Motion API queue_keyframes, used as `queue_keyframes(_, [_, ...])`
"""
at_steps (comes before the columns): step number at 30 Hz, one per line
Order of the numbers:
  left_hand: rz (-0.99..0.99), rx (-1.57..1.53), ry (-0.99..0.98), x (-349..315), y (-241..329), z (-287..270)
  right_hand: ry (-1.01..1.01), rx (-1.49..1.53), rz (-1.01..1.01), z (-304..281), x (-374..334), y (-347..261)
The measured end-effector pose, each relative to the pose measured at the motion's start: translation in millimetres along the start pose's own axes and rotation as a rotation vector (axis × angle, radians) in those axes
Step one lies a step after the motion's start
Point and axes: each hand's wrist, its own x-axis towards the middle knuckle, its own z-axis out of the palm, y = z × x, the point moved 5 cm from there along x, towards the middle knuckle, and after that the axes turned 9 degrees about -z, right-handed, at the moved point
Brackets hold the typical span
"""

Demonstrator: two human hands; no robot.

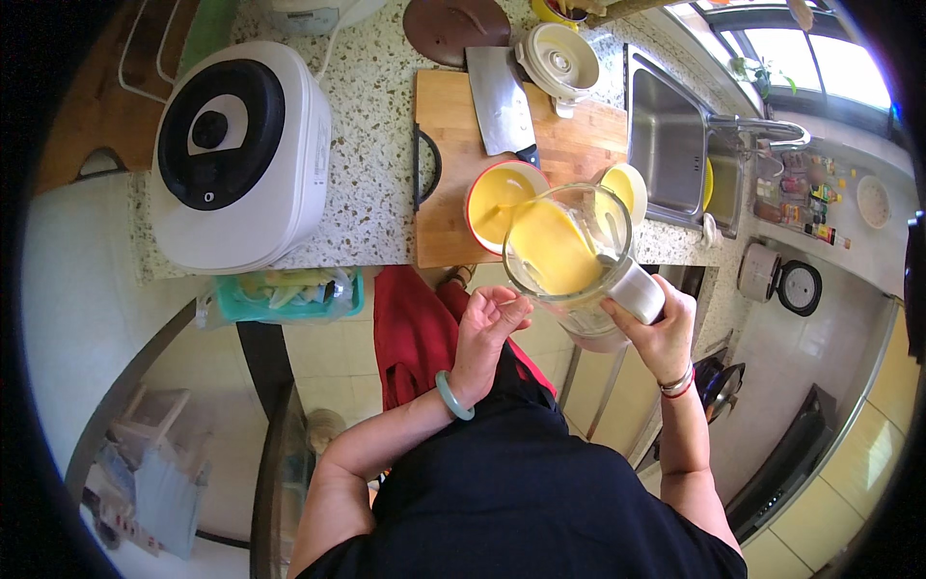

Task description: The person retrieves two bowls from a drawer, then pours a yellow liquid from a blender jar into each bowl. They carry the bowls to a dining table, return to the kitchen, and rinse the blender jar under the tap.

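Observation:
My right hand (666, 333) grips the light grey handle of a clear blender jug (569, 314). The jug is tilted toward the counter, with thick yellow liquid (552, 249) inside. Its rim overlaps a red-rimmed bowl (470, 217), and a yellow stream seems to run from the lip into the yellow liquid in that bowl. Behind the jug, partly hidden, stands a second pale bowl (632, 185) that also looks yellow inside. My left hand (489, 333) hovers beside the jug, its fingers loosely bent and holding nothing. Both bowls rest on a wooden cutting board (444, 101).
A cleaver (500, 101) lies on the board behind the red-rimmed bowl, near a cream lidded pot (559, 63). To the left stands a large white appliance (309, 164). A steel sink (666, 135) with a tap (772, 130) is at the right. A brown lid (453, 29) lies farther back.

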Motion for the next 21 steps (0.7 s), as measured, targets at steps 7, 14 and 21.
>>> queue_keyframes(7, [0.105,0.072,0.009,-3.4,3.7,4.0,0.114,0.107,0.014,3.7,-22.2,26.9])
queue_keyframes(14, [0.131,0.022,0.067,-6.0,5.7,3.0,0.187,0.154,-0.061,7.8,-41.8,43.4])
queue_keyframes(21, [0.213,0.103,0.095,-7.4,11.9,14.0,0.281,0.321,0.001,12.2,-63.4,65.3])
